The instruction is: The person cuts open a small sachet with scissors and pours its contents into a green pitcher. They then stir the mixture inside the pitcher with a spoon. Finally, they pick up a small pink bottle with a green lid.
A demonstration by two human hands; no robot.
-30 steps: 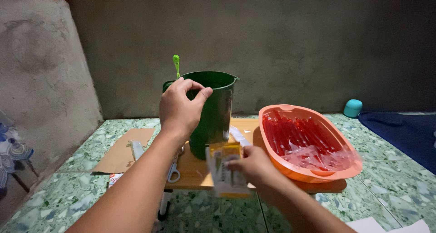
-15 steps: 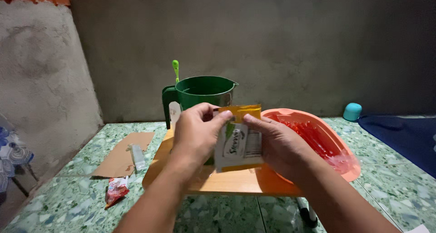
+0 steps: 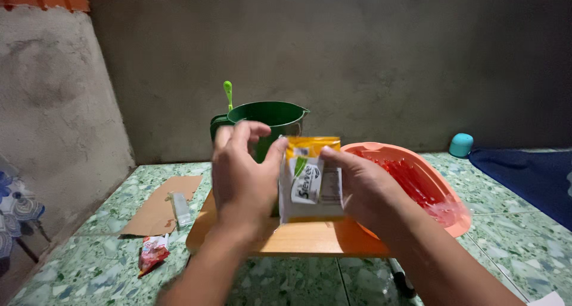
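Sachet (image 3: 311, 179), yellow at the top edge and white below, is held upright in front of the green pitcher (image 3: 271, 116), raised above the wooden table (image 3: 298, 237) on which the pitcher stands. The right hand (image 3: 363, 190) is closed on the sachet's right edge, thumb on the near face and fingers hidden behind. The left hand (image 3: 241, 178) is held at the sachet's upper left corner, with thumb and forefinger brought together at that corner; whether the corner is firmly pinched cannot be told.

A light green spoon handle (image 3: 227, 94) is seen rising from the pitcher at its left rim. To the right of the pitcher, also on the table, an orange basin (image 3: 453, 222) is placed, filled with red-filled plastic tubes (image 3: 417, 187). To the left of the pitcher, on the green speckled floor (image 3: 89, 258), a flat piece of cardboard (image 3: 155, 207) is laid, with a small clear packet (image 3: 180, 207) resting on it. A crumpled red wrapper (image 3: 153, 251) lies nearer than the cardboard. Far to the right of the pitcher, against the grey wall (image 3: 387, 61), a teal cup (image 3: 462, 145) is set beside a dark blue cloth (image 3: 530, 175).
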